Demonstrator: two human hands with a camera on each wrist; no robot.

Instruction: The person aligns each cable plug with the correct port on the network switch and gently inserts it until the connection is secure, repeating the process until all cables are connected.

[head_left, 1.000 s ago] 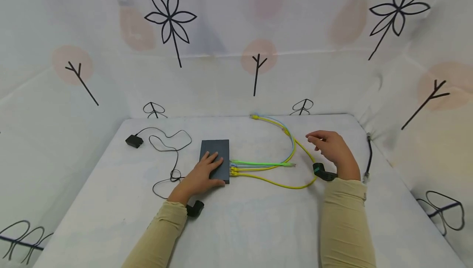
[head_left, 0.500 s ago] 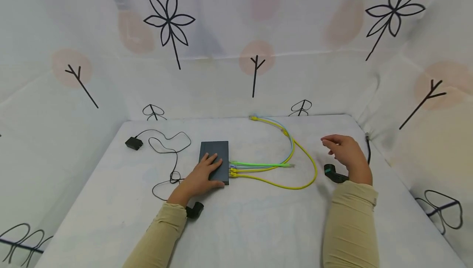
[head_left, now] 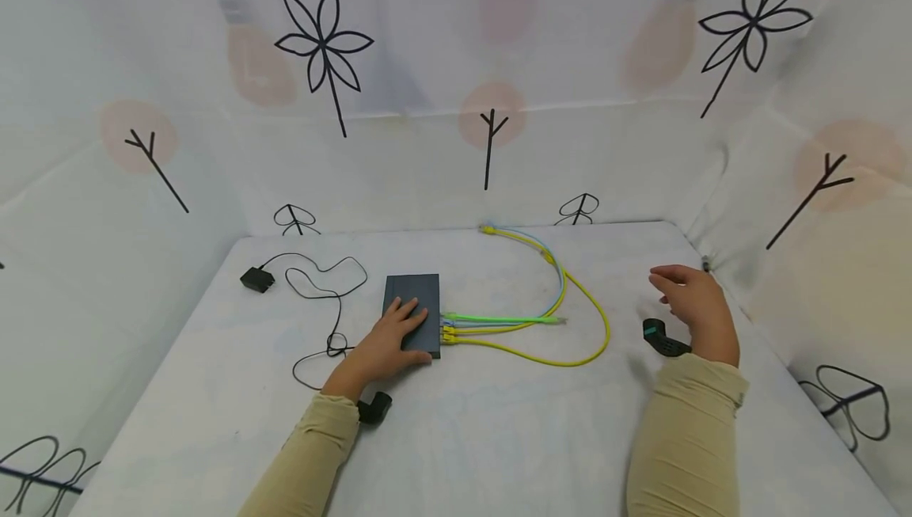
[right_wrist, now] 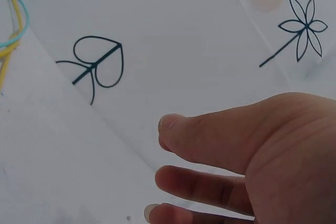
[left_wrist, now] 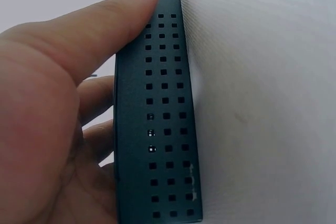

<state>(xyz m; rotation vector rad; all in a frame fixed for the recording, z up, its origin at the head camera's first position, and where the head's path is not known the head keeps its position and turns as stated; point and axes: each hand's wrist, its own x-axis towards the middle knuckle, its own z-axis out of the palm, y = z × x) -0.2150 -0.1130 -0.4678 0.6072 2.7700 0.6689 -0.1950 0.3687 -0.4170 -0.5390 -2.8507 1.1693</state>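
Observation:
A flat dark grey network switch [head_left: 420, 287] lies on the white table, left of centre. Spread over its top are the straight fingers of my left hand [head_left: 381, 351]; the thumb rests against the vented side wall, as the left wrist view shows. Yellow network cables [head_left: 556, 363], a green cable [head_left: 499, 318] and a light blue cable [head_left: 558, 283] run from the switch's right side. My right hand [head_left: 694, 299] hovers over the right part of the table with fingers loosely bent, nothing in them. The right wrist view shows the thumb apart from the fingers.
At the table's left lies a black power adapter [head_left: 257, 279] with a thin, looping black wire [head_left: 339, 295] leading toward the switch. A small dark cable end [head_left: 707, 264] shows at the right edge, behind my right hand. White patterned cloth walls [head_left: 399, 169] enclose the table.
My right hand has moved to the right, away from the cables, and now hides most of the black cable at the table's right edge. My left hand has stayed on the switch.

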